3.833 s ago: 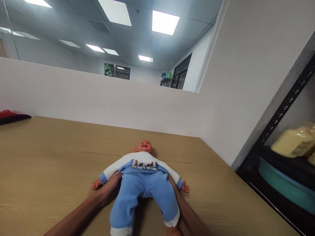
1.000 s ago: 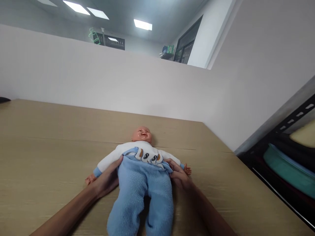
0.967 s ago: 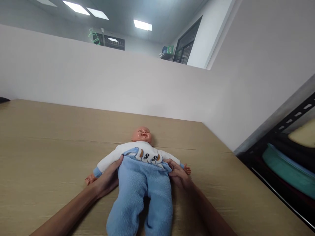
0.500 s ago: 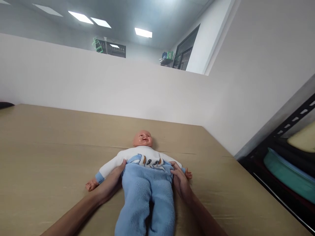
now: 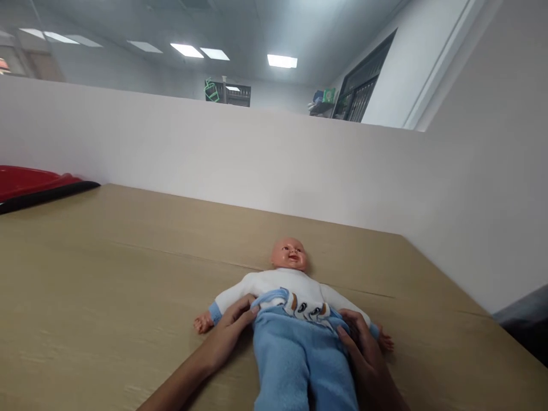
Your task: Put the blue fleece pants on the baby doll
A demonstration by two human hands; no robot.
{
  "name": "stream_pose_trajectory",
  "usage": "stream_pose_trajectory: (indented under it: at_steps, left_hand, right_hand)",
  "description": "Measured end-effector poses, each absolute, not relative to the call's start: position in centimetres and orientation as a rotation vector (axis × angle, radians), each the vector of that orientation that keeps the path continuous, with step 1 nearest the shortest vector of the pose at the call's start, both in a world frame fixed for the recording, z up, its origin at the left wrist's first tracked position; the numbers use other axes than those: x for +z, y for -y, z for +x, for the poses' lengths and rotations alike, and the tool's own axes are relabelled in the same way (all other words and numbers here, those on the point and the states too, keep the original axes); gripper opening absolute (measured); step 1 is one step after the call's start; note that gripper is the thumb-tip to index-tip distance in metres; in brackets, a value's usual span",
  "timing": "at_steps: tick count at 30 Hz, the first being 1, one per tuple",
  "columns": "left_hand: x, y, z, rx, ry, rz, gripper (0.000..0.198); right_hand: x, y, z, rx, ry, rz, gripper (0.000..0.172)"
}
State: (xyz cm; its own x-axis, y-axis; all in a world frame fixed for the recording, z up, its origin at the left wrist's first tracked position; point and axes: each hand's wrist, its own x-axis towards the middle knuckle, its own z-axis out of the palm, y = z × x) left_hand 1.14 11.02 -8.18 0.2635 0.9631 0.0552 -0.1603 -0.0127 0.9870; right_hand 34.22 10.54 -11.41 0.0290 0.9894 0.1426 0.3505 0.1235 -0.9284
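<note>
A baby doll [image 5: 290,254] lies on its back, head toward the far wall and arms spread out to both sides. It wears a white top [image 5: 282,279] with blue cuffs and a face pattern at the belly, its lower part bunched at the waist. Fleecy light-blue trousers [image 5: 291,354] cover its legs. At the waist's left side, my left hand [image 5: 235,319] is closed on the trousers' edge, thumb on top. My right hand [image 5: 359,337] grips the opposite side of the waistband, fingers bent and partly hidden. The doll's feet are out of view.
The doll rests on a brown-covered table [image 5: 128,297] with a crease across it. A low white wall [image 5: 214,154] stands behind. At the far left is a red plastic basin-like object [image 5: 29,181] beside a black edge [image 5: 51,195]. Something dark [image 5: 526,319] lies beyond the right edge.
My view has swung left, so the doll appears farther right and the red object has come into view. Both hands stay at the doll's waist, with the fingers slightly shifted.
</note>
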Motion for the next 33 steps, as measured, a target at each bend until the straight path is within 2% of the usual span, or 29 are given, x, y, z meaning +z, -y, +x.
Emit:
stream_pose_trajectory:
  at_steps: [7, 11, 15, 18, 20, 22, 27, 33]
  left_hand:
    - [-8.3, -11.1, 2.0, 1.284, -1.020, 1.251, 0.037]
    - [-8.7, -10.9, 2.1, 1.311, -1.118, 1.258, 0.037]
    - [-9.2, -10.5, 1.9, 1.354, -1.233, 1.428, 0.034]
    - [-9.4, -10.6, 1.6, 1.440, -1.246, 1.550, 0.028]
    - [-9.4, -10.8, 1.4, 1.490, -1.240, 1.595, 0.025]
    - [-9.3, -11.0, 1.3, 1.485, -1.256, 1.570, 0.026]
    - [-9.4, -10.8, 1.4, 1.485, -1.247, 1.409, 0.034]
    - [-9.9, -10.4, 1.8, 1.716, -1.290, 1.358, 0.037]
  right_hand:
    - [-12.4, -10.7, 34.7, 0.644, 1.475, -1.438, 0.039]
    - [-6.9, -11.8, 31.6, 0.376, 1.674, -1.275, 0.024]
    - [0.6, -16.5, 24.6, 0.429, 2.140, -1.065, 0.016]
    - [2.2, -21.5, 18.7, 0.682, 2.651, -0.872, 0.035]
    - [1.2, -24.3, 15.5, 0.782, 2.957, -0.665, 0.050]
    - [-0.3, -26.1, 13.3, 0.864, 3.070, -0.550, 0.055]
    - [-1.2, -26.7, 12.9, 0.848, 2.913, -0.578, 0.041]
    - [-0.3, -26.4, 16.3, 0.930, 2.534, -0.684, 0.045]
